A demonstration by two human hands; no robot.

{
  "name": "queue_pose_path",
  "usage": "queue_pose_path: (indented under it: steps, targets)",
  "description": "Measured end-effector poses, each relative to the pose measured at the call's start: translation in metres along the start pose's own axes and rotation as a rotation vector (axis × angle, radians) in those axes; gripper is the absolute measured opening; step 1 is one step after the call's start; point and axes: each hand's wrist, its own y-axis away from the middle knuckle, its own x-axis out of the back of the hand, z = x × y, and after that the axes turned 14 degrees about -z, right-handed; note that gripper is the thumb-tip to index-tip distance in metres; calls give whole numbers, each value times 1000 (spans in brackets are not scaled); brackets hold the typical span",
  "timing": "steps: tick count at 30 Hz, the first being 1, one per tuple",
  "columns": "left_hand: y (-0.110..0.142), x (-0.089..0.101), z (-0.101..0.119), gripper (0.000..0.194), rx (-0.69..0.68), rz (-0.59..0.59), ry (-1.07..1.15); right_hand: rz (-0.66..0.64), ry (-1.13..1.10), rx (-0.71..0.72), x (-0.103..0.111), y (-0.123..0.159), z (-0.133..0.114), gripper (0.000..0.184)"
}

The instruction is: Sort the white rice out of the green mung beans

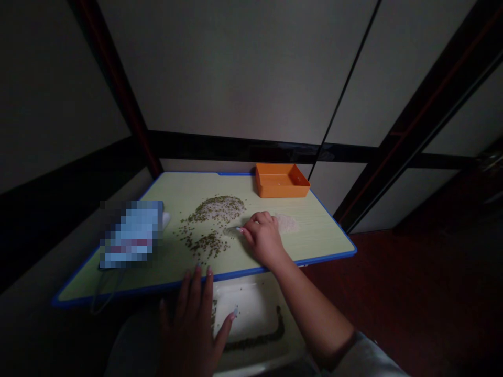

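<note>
My right hand (264, 236) rests on the pale green table (314, 235), fingers curled, with one fingertip pressed on a small patch of white grains (231, 230). A mixed pile of green beans and white grains (214, 208) lies to its left, with a smaller cluster of green beans (206, 243) nearer me. A heap of white grains (286, 222) sits just right of the hand. My left hand (192, 324) lies below the table's front edge, fingers spread, on the rim of a white tray (251, 314) with green beans along its edge.
An orange tray (281, 180) stands at the table's far edge. A blurred blue object (131, 233) lies at the left of the table, with a white thing behind it. Dark frame bars and grey wall panels stand behind the table. Dark floor lies to the right.
</note>
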Motion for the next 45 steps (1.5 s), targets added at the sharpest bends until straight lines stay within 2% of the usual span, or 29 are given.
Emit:
queue_pose_path:
  steps: [5,14,22,29,37,45]
  targets:
    - [2,1,1,68,4,-12,2,-39,-52,57,0,-2,-1,24]
    - [1,3,2,66,15,-28,22,-109,-147,247,0,-1,4,23]
    - [1,3,1,66,16,-39,34,-116,-194,235,6,3,7,20]
    - [2,2,0,66,11,-35,25,-69,-242,216,6,4,9,18]
    - [2,2,0,65,12,-55,24,-107,-255,387,7,10,3,22]
    - [1,0,1,67,14,-32,18,-117,-159,343,1,7,1,25]
